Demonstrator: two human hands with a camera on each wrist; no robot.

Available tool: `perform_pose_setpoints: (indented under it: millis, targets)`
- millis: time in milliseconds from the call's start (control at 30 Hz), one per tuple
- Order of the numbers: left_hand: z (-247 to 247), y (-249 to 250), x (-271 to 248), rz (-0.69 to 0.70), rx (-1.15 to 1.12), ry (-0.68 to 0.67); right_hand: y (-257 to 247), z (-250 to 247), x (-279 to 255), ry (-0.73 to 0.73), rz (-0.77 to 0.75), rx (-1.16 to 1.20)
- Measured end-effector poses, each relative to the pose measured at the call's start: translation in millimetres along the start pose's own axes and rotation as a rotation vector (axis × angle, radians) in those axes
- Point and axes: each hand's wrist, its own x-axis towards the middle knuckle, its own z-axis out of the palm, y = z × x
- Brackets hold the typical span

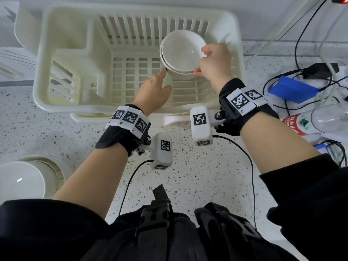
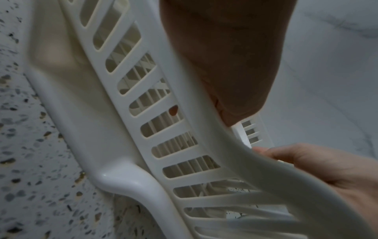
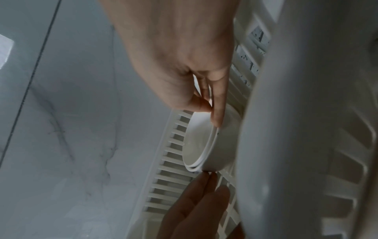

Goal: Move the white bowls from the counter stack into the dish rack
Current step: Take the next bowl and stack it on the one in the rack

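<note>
Pinching two nested glossy white ceramic bowls tilted in the cream slatted plastic dish rack, right hand gripping the rims | left hand, grip spread, steadying fingertips touching | risking: smooth bowls sliding apart or tipping flat if released unevenly

Two nested white bowls sitting tilted in cream dish rack; remaining stack standing on counter

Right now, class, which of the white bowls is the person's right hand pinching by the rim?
The upper bowl nested in the dish rack. The right hand pinches its rim; the bowl beneath and the counter stack go ungripped.
</note>
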Motion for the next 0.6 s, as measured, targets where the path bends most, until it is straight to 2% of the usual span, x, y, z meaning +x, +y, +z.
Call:
perform_pose_setpoints:
  millis: [267,433,600]
  targets:
    - [-1,7,-4,0.034,0.054,-0.047,7,-2,0,-0.007,-0.035,-0.034]
    - [-3,10,-20,0.064,0.046,0.059,4,-8,-19,-0.034,-0.052,-0.06]
    - [-6,11,-63,0.098,-0.006,0.178,1,-23,-69,-0.048,-0.132,0.08]
